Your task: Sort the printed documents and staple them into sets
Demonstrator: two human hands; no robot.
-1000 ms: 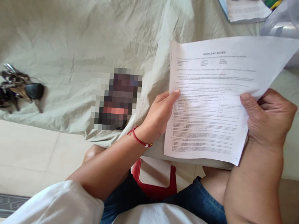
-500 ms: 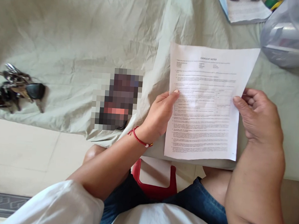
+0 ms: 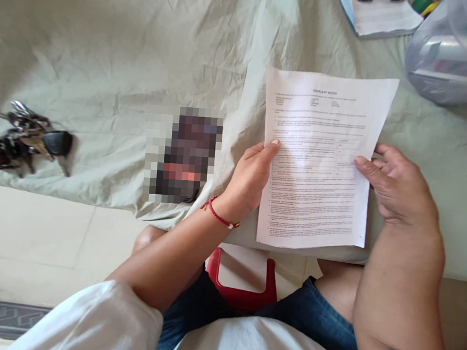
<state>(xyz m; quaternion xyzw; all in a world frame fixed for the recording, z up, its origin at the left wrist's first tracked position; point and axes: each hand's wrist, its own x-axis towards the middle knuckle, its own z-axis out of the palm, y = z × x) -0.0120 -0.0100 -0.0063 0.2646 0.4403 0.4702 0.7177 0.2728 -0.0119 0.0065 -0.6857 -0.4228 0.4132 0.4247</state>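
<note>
Printed paper [image 3: 313, 212]: located right of centre in the frame, held over the cloth-covered surface [image 3: 122, 44]. Gripped at left edge by fingers [image 3: 270, 150] of left hand [image 3: 253, 173], at right edge by fingers of right hand [image 3: 396, 186]. Done, judging by present state: taken up, printed side facing up. Not yet done: release. Further steps: not determinable. Apart from both hands: keys [image 3: 57, 144], left of frame.

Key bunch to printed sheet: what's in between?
Head view: from the key bunch toward the printed sheet, first a dark, pixelated object on the cloth, then the left hand, which grips the sheet's left edge.
</note>
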